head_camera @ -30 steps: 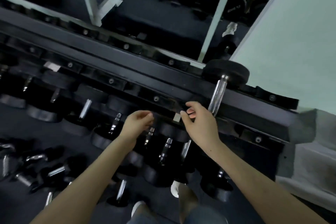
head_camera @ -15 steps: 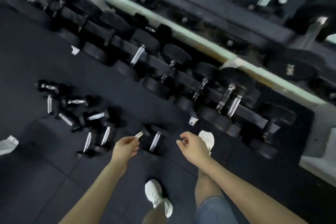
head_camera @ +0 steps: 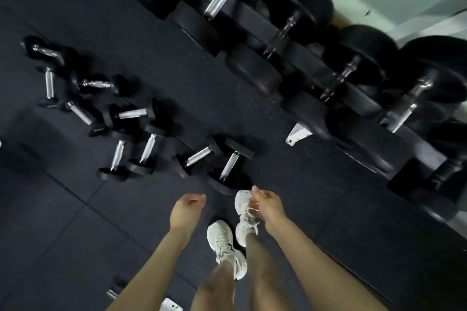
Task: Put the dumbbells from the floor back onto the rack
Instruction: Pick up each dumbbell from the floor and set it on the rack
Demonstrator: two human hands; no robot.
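both empty and loosely curled, the left hand [head_camera: 186, 212] and right hand [head_camera: 265, 206] hover between pickups over floor dumbbells [head_camera: 217, 159] at 12 o'clock, the rack [head_camera: 353, 88] at 2 o'clock; next likely a stoop and grasp.

Floor dumbbells [head_camera: 194, 156]: shiny chrome-look metal handles, matt black rubbery heads. Floor [head_camera: 63, 222]: dark speckled matt rubber-look tiles. Shoes [head_camera: 222, 240]: white, laced, fabric-like.

dumbbells [head_camera: 131, 118] on floor [head_camera: 227, 98], rack [head_camera: 353, 83] to right
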